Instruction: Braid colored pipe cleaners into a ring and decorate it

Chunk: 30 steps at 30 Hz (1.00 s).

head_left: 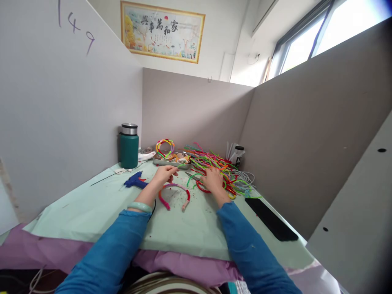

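Observation:
My left hand point(165, 174) is closed in a pinch, with a short green pipe cleaner point(181, 165) at its fingertips. Below it on the table lies a headband point(175, 185) wrapped in pink, purple and red fuzzy stems, its open ends facing me. My right hand point(213, 179) rests at the near-left edge of a heap of coloured pipe cleaners point(211, 160); its fingertips are lost among them. Beside that thumb are scissors point(192, 176) with dark blades pointing left, and a red loop near the palm. Whether those fingers grip anything is hidden.
A blue glue gun point(134, 180) lies left of my left wrist. Behind stand a green flask point(129, 147) and a metal tray point(157, 161) of small bits with a coloured ring on it. A black phone-like slab point(271, 219) lies right; grey partitions point(196, 106) enclose the table.

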Available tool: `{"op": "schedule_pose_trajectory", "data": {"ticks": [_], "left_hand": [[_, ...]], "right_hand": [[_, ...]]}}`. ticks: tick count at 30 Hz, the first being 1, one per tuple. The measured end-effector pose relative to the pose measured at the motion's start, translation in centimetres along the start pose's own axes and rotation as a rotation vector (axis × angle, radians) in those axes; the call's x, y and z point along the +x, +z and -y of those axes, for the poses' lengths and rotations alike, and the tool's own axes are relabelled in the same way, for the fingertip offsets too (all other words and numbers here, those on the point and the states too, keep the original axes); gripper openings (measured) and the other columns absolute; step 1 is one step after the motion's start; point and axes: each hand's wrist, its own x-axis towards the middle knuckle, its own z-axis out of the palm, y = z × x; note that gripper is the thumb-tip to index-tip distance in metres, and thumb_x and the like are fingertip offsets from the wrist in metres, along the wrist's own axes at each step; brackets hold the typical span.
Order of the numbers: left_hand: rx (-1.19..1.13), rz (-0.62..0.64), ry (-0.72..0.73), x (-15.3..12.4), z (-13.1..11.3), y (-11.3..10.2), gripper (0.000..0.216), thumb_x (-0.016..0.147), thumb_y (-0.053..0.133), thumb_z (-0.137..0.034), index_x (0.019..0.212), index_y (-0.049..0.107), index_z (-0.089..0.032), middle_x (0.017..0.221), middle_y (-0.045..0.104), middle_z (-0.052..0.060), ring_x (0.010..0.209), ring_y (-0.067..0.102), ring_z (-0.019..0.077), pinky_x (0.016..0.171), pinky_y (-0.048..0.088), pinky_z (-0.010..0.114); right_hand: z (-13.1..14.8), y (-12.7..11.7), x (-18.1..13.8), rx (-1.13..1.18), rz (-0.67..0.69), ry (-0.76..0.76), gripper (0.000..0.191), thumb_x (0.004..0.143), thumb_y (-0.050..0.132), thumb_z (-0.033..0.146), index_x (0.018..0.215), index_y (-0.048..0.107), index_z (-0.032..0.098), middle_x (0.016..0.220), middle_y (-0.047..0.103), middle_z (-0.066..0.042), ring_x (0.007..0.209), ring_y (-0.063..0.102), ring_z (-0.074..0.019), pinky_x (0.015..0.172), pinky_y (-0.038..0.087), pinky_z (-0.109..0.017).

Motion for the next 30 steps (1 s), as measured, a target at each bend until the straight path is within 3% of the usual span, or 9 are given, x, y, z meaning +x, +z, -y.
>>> {"op": "schedule_pose_trajectory", "data": {"ticks": [3,7,12,17,21,24,30], "left_hand": [[0.016,0.035,0.041,0.0,0.2,0.1,0.028,0.068,0.065,-0.038,0.074,0.064,-0.011,0.061,0.059,0.002,0.040,0.041,0.0049,0.039,0.033,0.020],[0.037,0.112,0.092,-0.1,0.3,0.3,0.027,0.070,0.062,-0.037,0.074,0.065,-0.011,0.054,0.055,-0.001,0.036,0.037,0.0039,0.038,0.030,0.019],[0.035,0.122,0.093,-0.3,0.4,0.3,0.026,0.072,0.061,-0.037,0.076,0.065,-0.012,0.052,0.053,-0.003,0.036,0.035,0.0039,0.038,0.029,0.018],[0.219,0.036,0.047,-0.1,0.5,0.2,0.021,0.071,0.061,-0.033,0.077,0.068,-0.014,0.066,0.065,0.002,0.038,0.041,0.0061,0.040,0.031,0.021],[0.393,-0.080,0.140,0.1,0.5,0.1,0.021,0.062,0.070,-0.027,0.080,0.073,-0.018,0.080,0.071,0.005,0.067,0.060,0.0164,0.059,0.042,0.023],[0.422,-0.084,0.193,0.2,0.5,0.2,0.023,0.060,0.071,-0.028,0.081,0.074,-0.019,0.086,0.072,0.006,0.084,0.062,0.0212,0.071,0.044,0.025],[0.446,-0.057,0.231,0.2,0.7,0.5,0.020,0.071,0.058,-0.032,0.073,0.073,-0.018,0.067,0.070,0.003,0.069,0.059,0.0178,0.061,0.040,0.024]], "right_hand": [[1.5,0.4,0.0,0.225,0.043,-0.157,0.027,0.083,0.050,0.031,0.099,0.069,0.020,0.103,0.067,-0.009,0.097,0.058,-0.0210,0.083,0.041,-0.030],[3.6,1.5,0.1,0.507,0.132,-0.168,0.026,0.081,0.051,0.031,0.095,0.070,0.020,0.087,0.070,-0.004,0.076,0.060,-0.0164,0.070,0.043,-0.025],[3.9,2.4,-0.2,0.508,0.129,-0.152,0.019,0.076,0.055,0.031,0.074,0.069,0.018,0.069,0.066,-0.002,0.064,0.056,-0.0155,0.060,0.039,-0.025],[3.8,2.5,-0.7,0.512,0.102,-0.136,0.017,0.077,0.052,0.028,0.076,0.066,0.018,0.071,0.065,-0.002,0.065,0.055,-0.0152,0.060,0.037,-0.025],[4.3,2.3,-1.4,0.412,0.010,-0.180,0.015,0.079,0.050,0.025,0.079,0.065,0.020,0.076,0.065,-0.003,0.069,0.055,-0.0163,0.064,0.037,-0.026],[4.6,2.2,-1.9,0.342,-0.024,-0.227,0.015,0.082,0.050,0.024,0.080,0.064,0.020,0.080,0.065,-0.004,0.073,0.055,-0.0169,0.066,0.036,-0.026],[4.9,2.6,-2.3,0.333,0.032,-0.280,0.015,0.083,0.051,0.024,0.083,0.065,0.021,0.085,0.065,-0.005,0.077,0.056,-0.0170,0.069,0.037,-0.027]]}}
